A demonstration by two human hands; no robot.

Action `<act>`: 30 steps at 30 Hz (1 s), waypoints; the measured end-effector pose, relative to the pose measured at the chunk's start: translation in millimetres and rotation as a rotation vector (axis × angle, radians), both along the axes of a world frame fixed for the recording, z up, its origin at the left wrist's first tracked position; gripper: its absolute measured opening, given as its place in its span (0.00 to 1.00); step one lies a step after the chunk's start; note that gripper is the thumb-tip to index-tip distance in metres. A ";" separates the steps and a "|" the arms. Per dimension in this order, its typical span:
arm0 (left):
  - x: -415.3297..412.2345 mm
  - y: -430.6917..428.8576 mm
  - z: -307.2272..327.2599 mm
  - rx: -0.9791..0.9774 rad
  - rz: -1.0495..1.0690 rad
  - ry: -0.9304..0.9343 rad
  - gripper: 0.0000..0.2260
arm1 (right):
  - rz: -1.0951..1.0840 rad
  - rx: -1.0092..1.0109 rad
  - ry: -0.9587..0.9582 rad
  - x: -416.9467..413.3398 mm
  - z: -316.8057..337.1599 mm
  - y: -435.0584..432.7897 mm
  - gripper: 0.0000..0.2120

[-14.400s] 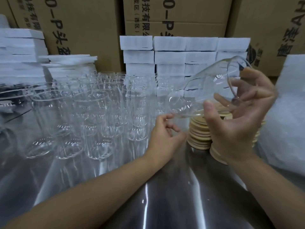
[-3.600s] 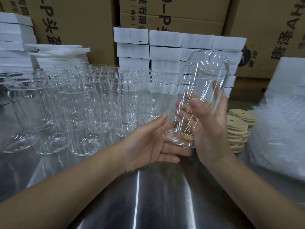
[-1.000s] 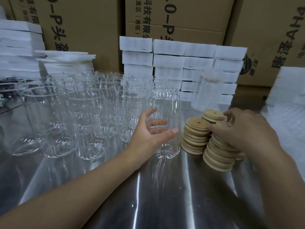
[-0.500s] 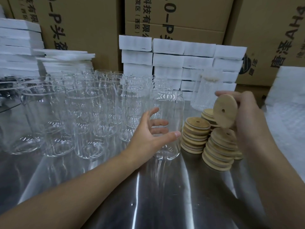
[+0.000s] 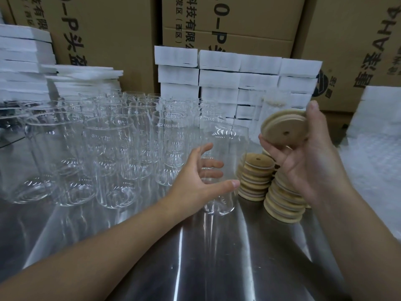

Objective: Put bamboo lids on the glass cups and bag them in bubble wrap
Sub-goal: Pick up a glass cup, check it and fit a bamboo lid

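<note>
Left hand [image 5: 199, 177] grips one cup [image 5: 226, 148]: thumb across the front, fingers seen through the glass behind. Cup upright on steel table [image 5: 195, 257], mouth open, no lid on. Right hand [image 5: 308, 161] pinches one lid [image 5: 284, 129] by its rim, thumb on the upper edge, fingers under the lower edge. Lid tilted, flat face toward the camera, small hole visible; it is above and right of the cup mouth, not touching it. Lid stacks [image 5: 256, 177] stand on the table just right of the cup, below the right hand. Other cups [image 5: 108, 148] upright in a crowd to the left, all unlidded. Bubble wrap [image 5: 373, 153] lies at the right edge. White foam blocks [image 5: 238, 79] stacked behind the cups and far left. Cartons [image 5: 108, 29] form the back wall. Print, left carton: "-P头盔", cut off. Middle carton: "科技有限", "(西区)", "0-P". Right carton: sideways "AH" plus Chinese characters not read with certainty, and a dark round logo [image 5: 322, 83] partly hidden by foam
</note>
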State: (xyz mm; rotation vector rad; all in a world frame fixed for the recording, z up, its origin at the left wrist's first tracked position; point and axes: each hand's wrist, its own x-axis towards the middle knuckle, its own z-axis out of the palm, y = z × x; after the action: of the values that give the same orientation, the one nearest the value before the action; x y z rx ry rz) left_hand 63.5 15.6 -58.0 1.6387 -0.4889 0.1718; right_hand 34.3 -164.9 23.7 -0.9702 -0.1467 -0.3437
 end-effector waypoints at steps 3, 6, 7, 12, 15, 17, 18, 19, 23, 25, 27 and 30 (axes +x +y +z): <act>0.3 -0.7 -2.2 0.060 -0.011 -0.026 0.41 | -0.055 -0.113 -0.067 -1.2 -4.2 5.1 0.22; -0.5 -1.1 -2.6 0.132 -0.013 -0.073 0.41 | -0.116 -0.189 -0.104 -0.3 -8.8 8.1 0.22; -0.9 -1.0 -2.1 0.149 -0.011 -0.089 0.40 | -0.124 -0.214 -0.123 -0.2 -10.1 8.6 0.20; -5.8 0.6 2.0 0.239 -0.020 -0.157 0.42 | -0.151 -0.369 -0.270 -1.8 -15.7 12.8 0.13; -9.1 -0.2 4.0 0.257 -0.038 -0.177 0.43 | -0.170 -0.448 -0.361 -4.3 -17.0 15.0 0.13; -10.7 -0.5 5.2 0.258 -0.044 -0.182 0.43 | -0.208 -0.508 -0.393 -5.2 -17.7 15.9 0.14; -11.3 -0.4 5.7 0.262 -0.045 -0.187 0.43 | -0.228 -0.526 -0.406 -4.9 -18.3 16.0 0.13; -12.1 -0.3 6.0 0.267 -0.046 -0.192 0.43 | -0.243 -0.535 -0.423 -4.4 -19.3 16.1 0.13; -14.5 -0.9 6.9 0.275 -0.051 -0.206 0.43 | -0.265 -0.591 -0.508 -3.7 -23.1 18.8 0.11; -14.7 -1.2 7.2 0.270 -0.054 -0.210 0.42 | -0.256 -0.626 -0.518 -3.9 -24.2 19.5 0.11; -14.5 -1.5 7.1 0.265 -0.054 -0.217 0.42 | -0.272 -0.685 -0.526 -4.3 -24.2 19.7 0.09; -13.5 -2.0 6.4 0.266 -0.054 -0.220 0.43 | -0.289 -0.784 -0.550 -5.3 -23.3 20.4 0.08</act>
State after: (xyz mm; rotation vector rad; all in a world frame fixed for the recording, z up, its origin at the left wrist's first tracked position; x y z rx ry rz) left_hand 50.1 13.6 -51.6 1.8741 -0.7490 0.2571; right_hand 29.0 -144.5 0.4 -1.6582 -0.6823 -0.8543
